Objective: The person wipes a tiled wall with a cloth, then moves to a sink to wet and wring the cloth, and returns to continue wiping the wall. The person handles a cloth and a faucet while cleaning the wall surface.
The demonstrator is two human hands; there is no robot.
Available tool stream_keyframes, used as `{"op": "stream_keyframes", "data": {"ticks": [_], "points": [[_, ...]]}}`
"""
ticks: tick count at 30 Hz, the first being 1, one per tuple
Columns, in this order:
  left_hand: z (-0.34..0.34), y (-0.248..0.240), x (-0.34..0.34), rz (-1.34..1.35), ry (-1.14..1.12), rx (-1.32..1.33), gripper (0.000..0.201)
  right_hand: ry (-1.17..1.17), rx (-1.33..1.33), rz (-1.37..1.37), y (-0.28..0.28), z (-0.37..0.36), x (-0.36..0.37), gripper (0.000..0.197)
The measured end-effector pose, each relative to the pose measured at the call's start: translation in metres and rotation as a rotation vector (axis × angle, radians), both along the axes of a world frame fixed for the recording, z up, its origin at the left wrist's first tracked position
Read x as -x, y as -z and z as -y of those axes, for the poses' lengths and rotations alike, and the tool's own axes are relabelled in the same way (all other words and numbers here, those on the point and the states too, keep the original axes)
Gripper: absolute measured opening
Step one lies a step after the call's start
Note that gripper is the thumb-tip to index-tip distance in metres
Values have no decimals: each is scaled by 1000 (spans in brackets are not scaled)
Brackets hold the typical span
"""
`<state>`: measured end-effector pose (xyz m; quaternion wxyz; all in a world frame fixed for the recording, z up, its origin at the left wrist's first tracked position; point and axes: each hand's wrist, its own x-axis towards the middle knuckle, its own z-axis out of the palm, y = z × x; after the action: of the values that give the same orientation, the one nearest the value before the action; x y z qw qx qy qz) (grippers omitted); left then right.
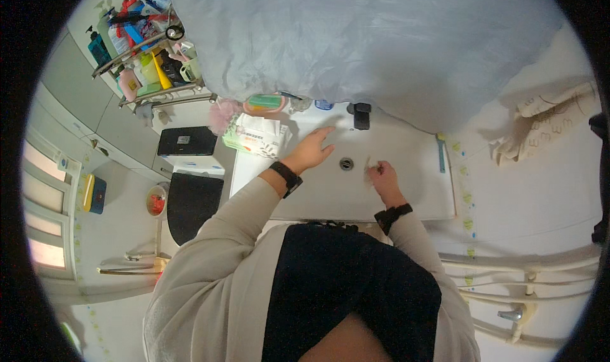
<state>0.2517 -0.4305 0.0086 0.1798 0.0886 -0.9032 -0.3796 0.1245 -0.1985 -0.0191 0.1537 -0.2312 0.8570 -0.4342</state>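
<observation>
Left hand: the left hand [309,151] is spread over the basin, thumb apart from the fingers, with nothing in its grasp.
Right hand: the right hand [386,181] has its fingers curled in, pinching a small pale item [369,171] too blurred to identify.
Pale item: at the right hand's fingertips, on the side facing the left hand, above the basin.
Basin: a white basin [305,200] lies beneath both hands, its round drain [346,163] between them.
Far edge: beyond the hands stand a black faucet [361,119] and a green soap bar [265,101]; a grey-blue cloth [381,38] hangs behind.
Beside the left hand: a tissue pack [251,138], with a pink bath puff [224,115] just past it.
Right of the right hand: a slim teal object [441,153] at the basin's side.
Room, far left of the hands: a metal rack [166,92] crowded with bottles, a black toilet lid [194,209], a small bin [150,202] and a slatted window [44,200].
Room, right and nearer the body: pale pipes [521,263] along the white wall.
</observation>
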Motion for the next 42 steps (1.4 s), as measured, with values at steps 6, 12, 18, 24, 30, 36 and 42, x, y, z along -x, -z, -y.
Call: {"op": "stream_keyframes", "data": {"ticks": [6,12,18,24,30,36,42], "points": [[19,-12,35,10,37,5,50,144,433,746,34,34,32,35],[3,-15,91,29,87,-592,48,253,546,959,45,53,66,32],[0,-34,108,83,70,-1396,54,252,564,1098,26,77,68,28],[12,-51,100,-89,190,-1023,47,88,554,1194,40,79,85,25],[34,-23,39,75,-25,-531,32,-104,441,1032,47,86,98,23],[13,-2,-40,244,-164,-546,28,-363,389,740,45,92,93,21],[14,-16,-58,129,-350,-217,23,-91,532,1136,39,103,82,23]]}}
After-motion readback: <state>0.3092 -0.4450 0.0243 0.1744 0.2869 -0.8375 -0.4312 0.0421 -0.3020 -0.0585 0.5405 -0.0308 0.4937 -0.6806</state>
